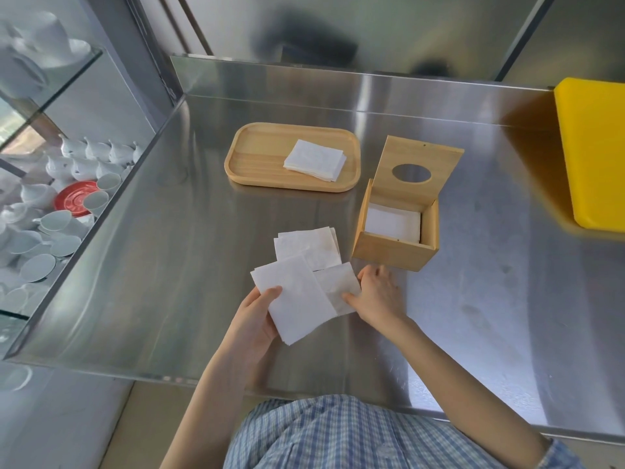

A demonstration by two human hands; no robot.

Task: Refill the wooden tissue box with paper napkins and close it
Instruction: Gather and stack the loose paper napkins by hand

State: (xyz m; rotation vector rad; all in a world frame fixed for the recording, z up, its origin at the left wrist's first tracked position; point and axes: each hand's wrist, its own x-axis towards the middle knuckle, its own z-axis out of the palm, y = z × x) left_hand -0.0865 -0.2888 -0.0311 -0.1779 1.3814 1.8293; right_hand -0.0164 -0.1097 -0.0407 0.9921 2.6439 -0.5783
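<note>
The wooden tissue box [389,250] stands open on the steel counter, its lid [421,170] with an oval hole tilted up at the back. White napkins [392,223] lie inside it. My left hand [258,316] grips a stack of white napkins [297,299] just above the counter. My right hand [377,294] pinches a single napkin [338,287] at the stack's right side, just in front of the box. A loose pile of napkins [307,245] lies on the counter left of the box. More napkins [314,160] rest on a wooden tray [260,157].
A yellow cutting board [595,150] lies at the counter's right edge. To the left, a glass cabinet holds several white cups, teapots [84,154] and a red saucer [72,199]. A steel backsplash rises behind the tray.
</note>
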